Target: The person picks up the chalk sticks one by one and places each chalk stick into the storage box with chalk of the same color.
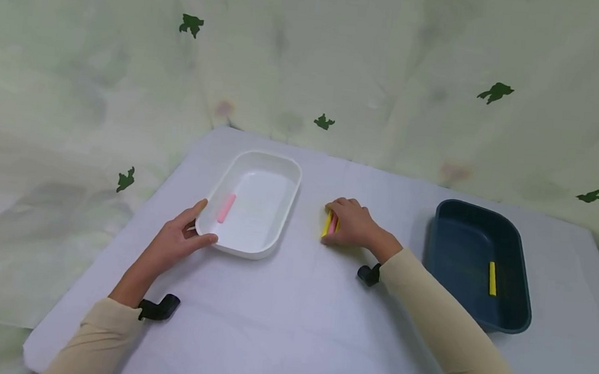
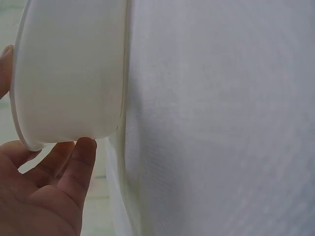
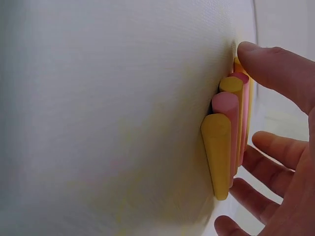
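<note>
In the head view my left hand [image 1: 180, 233] holds the near left corner of a white tray [image 1: 251, 251], thumb at the near rim and index finger along the left side. Fingertips meet the tray's outer wall [image 2: 74, 88] in the left wrist view. One pink chalk stick [image 1: 226, 208] lies inside the tray. My right hand [image 1: 352, 224] reaches over a row of several yellow and pink chalk sticks on the table. Its thumb is right at the end of the farthest yellow stick, with the other fingers spread near the opposite ends. The nearest yellow stick [image 3: 217, 157] stands out in the right wrist view.
A dark blue tray [image 1: 434, 258] stands on the right, with one yellow chalk stick [image 1: 492, 279] in it. White cloth covers the table [image 1: 265, 338]. Behind it hangs a pale green patterned curtain [image 1: 374, 69] with dark green leaf shapes.
</note>
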`<act>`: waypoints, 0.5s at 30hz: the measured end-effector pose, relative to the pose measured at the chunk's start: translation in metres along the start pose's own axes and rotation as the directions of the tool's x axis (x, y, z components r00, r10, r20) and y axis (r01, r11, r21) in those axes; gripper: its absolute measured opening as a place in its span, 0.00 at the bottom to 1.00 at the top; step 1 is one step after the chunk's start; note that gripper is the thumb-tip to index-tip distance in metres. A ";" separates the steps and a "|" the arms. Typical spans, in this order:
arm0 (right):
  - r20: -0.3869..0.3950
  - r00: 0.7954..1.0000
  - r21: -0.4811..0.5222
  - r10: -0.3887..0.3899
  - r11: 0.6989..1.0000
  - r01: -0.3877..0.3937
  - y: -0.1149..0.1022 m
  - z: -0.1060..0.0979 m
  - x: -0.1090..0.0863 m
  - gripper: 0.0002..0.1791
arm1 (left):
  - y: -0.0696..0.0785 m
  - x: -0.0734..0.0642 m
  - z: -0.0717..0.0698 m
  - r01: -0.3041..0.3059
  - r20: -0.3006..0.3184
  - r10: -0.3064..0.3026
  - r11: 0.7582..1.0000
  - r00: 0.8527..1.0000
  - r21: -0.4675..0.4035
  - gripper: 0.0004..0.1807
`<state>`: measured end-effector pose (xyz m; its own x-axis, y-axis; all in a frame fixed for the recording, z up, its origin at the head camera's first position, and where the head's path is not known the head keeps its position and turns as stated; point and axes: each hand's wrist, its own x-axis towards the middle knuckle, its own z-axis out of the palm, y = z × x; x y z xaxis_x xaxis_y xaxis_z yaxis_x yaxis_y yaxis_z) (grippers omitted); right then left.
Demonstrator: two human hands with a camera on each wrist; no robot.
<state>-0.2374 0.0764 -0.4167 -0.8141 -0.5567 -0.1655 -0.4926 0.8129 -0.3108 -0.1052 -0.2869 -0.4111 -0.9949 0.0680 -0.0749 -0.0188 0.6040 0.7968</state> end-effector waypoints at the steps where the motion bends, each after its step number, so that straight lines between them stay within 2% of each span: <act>1: 0.001 1.000 0.005 0.005 1.000 -0.005 0.001 0.001 -0.003 0.44 | 0.001 0.001 0.003 0.001 0.003 -0.001 1.000 1.000 0.001 0.50; 5: 0.005 1.000 0.038 0.005 0.999 -0.005 0.004 0.003 -0.009 0.43 | 0.002 0.000 0.008 0.001 0.009 -0.001 1.000 1.000 0.000 0.50; 15: 0.007 1.000 0.054 -0.026 0.998 0.026 0.002 -0.001 -0.005 0.45 | 0.003 -0.001 0.003 0.011 -0.002 -0.011 1.000 1.000 0.020 0.49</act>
<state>-0.2344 0.0808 -0.4154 -0.7987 -0.5789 -0.1643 -0.4959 0.7878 -0.3653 -0.1041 -0.2827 -0.4104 -0.9948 0.0598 -0.0822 -0.0275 0.6203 0.7839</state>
